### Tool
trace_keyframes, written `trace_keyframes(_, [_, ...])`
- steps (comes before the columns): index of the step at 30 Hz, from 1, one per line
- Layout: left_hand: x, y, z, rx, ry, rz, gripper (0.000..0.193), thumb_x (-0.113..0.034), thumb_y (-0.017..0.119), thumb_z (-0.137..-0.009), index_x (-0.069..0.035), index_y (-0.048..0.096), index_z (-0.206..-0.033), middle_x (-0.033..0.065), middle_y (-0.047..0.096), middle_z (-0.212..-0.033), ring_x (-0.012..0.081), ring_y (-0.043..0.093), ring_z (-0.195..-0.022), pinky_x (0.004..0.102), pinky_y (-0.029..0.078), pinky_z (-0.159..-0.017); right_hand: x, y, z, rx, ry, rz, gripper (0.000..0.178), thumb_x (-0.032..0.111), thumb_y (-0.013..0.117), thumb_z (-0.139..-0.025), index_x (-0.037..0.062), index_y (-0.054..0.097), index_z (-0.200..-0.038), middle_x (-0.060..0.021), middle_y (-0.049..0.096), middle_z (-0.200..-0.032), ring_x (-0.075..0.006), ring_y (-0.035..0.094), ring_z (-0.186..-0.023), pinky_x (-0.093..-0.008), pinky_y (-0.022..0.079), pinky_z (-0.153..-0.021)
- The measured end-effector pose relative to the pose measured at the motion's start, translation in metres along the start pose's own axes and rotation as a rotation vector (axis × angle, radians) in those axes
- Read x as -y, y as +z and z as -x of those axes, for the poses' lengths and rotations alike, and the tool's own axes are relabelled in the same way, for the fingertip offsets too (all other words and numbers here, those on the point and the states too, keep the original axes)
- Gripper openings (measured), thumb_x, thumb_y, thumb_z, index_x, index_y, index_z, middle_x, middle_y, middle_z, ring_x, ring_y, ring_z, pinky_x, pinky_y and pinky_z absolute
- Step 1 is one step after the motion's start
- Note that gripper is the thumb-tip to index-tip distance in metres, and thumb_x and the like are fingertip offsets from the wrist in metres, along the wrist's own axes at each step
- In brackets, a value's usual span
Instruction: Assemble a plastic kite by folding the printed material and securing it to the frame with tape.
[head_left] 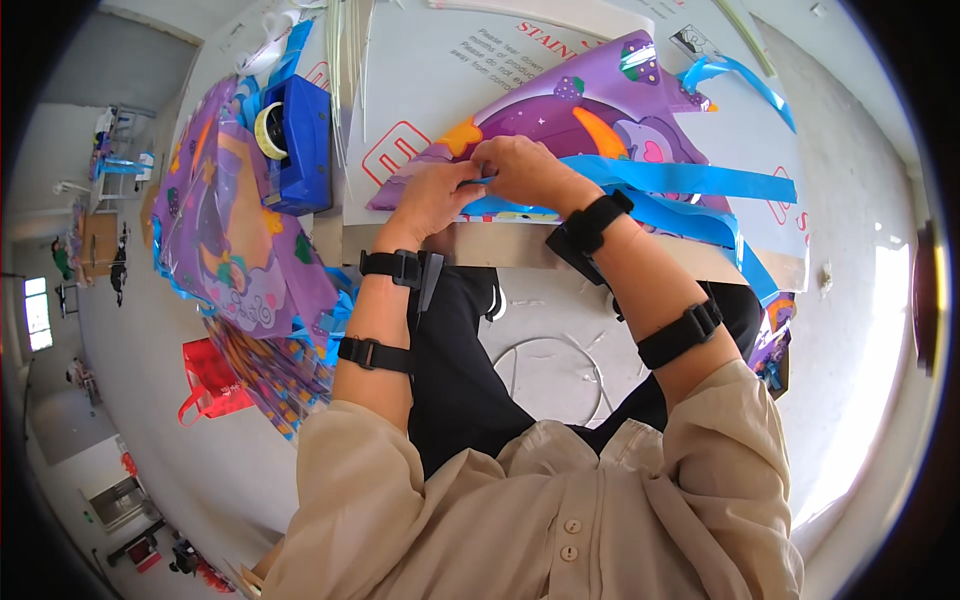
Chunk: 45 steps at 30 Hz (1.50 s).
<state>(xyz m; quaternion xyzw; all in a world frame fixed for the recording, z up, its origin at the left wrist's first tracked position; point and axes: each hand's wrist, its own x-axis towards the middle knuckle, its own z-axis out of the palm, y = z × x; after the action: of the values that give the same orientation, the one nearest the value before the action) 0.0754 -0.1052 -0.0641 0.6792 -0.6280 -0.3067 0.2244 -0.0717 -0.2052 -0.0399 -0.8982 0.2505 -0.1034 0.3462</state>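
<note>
Pale grey floor (255, 490) runs across the room, daylight patch at right of frame. Counter (408, 100), film-covered with a metal front edge, fills top centre. Heap of purple printed film (185, 215) hangs at left. Purple printed sheet (525, 112) lies on the counter, upper centre of frame, tapering toward the left; blue strips (690, 178) cross its near side and trail right, one end past the front edge. Blue tape dispenser (308, 135) stands between heap and sheet.

Risk (judged): the overhanging strip could catch on the right forearm and drag the sheet askew; thin film could crease if pulled unevenly.

Grip: left hand (437, 198) and right hand (525, 172) nearly meet at the sheet's narrow end, fingers curled, gaps narrow. Cannot tell whether either pinches sheet or strip.
</note>
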Motion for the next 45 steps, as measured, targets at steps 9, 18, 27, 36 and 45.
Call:
trace_keyframes(9, [0.006, -0.006, -0.003, 0.119, -0.138, 0.077, 0.018, -0.021, 0.064, -0.083, -0.007, 0.062, -0.094, 0.0105, 0.061, -0.075, 0.0235, 0.059, -0.069, 0.033, 0.044, -0.062, -0.007, -0.011, 0.005, 0.194, 0.263, -0.048, 0.035, 0.022, 0.079, -0.061, 0.0094, 0.069, -0.092, -0.0104, 0.068, -0.09, -0.0297, 0.064, -0.091, -0.0392, 0.051, -0.079])
trace_keyframes(18, [-0.016, -0.002, -0.014, 0.021, -0.169, -0.018, 0.017, -0.015, 0.069, -0.077, -0.002, 0.058, -0.078, 0.0056, 0.052, -0.062, 0.0126, 0.049, -0.056, 0.0302, 0.039, -0.053, -0.026, -0.029, 0.047, 0.18, 0.396, 0.142, 0.027, 0.02, 0.067, -0.072, 0.0064, 0.068, -0.095, -0.0146, 0.068, -0.093, -0.0314, 0.064, -0.092, -0.0408, 0.05, -0.081])
trace_keyframes(27, [-0.014, 0.012, 0.002, -0.249, -0.338, 0.619, 0.027, -0.002, 0.07, -0.071, 0.0, 0.06, -0.097, 0.011, 0.063, -0.082, 0.0215, 0.061, -0.073, 0.0344, 0.048, -0.064, -0.012, -0.019, 0.041, 0.149, 0.417, 0.314, 0.025, 0.014, 0.052, -0.08, 0.0073, 0.066, -0.099, -0.0165, 0.068, -0.096, -0.0341, 0.065, -0.094, -0.0429, 0.05, -0.081])
trace_keyframes(36, [-0.074, 0.062, 0.047, -0.343, 0.104, -0.481, 0.067, -0.027, 0.058, -0.088, -0.003, 0.027, -0.143, 0.0172, 0.026, -0.149, 0.0318, 0.024, -0.138, 0.0497, 0.019, -0.111, -0.012, -0.018, 0.034, 0.142, 0.461, 0.279, 0.027, 0.015, 0.052, -0.08, 0.0071, 0.067, -0.101, -0.0167, 0.067, -0.1, -0.0348, 0.064, -0.096, -0.0415, 0.051, -0.081])
trace_keyframes(45, [-0.053, 0.076, 0.05, -0.212, -0.136, -0.52, 0.084, -0.052, 0.053, -0.087, -0.006, 0.017, -0.147, 0.0167, 0.016, -0.153, 0.0304, 0.013, -0.142, 0.0498, 0.009, -0.113, -0.054, -0.058, 0.064, 0.278, 0.417, 0.104, 0.031, 0.013, 0.074, -0.06, -0.0023, 0.066, -0.086, -0.0166, 0.066, -0.083, -0.0319, 0.065, -0.083, -0.0405, 0.051, -0.067])
